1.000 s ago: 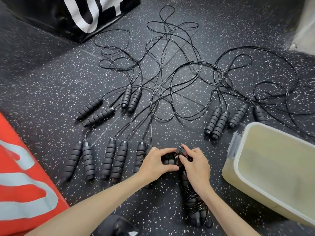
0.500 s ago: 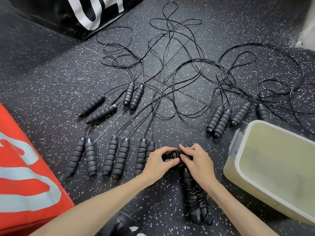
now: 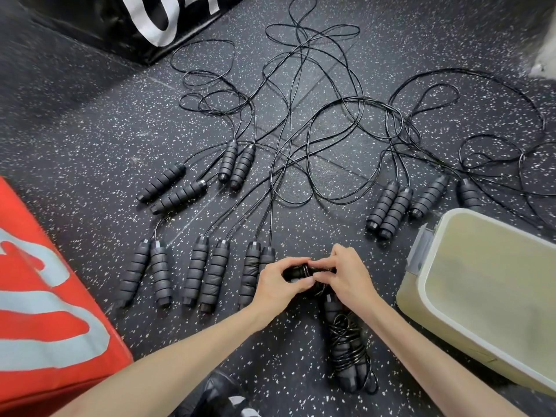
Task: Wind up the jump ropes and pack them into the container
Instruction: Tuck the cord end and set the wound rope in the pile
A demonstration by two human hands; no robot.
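A black foam-handled jump rope bundle (image 3: 302,272), long axis lying left-right, is gripped by the left hand (image 3: 278,284) and pinched by the right hand (image 3: 350,279).

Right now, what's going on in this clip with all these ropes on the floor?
A person is winding up jump ropes on a speckled gym floor. Both hands, the left hand and the right hand, grip one wound rope bundle, apparently finishing the wrap. Another wound rope lies just below the hands. The container on the right looks empty in the part shown. Seven more loose ropes wait untouched, handles paired, cords tangled.
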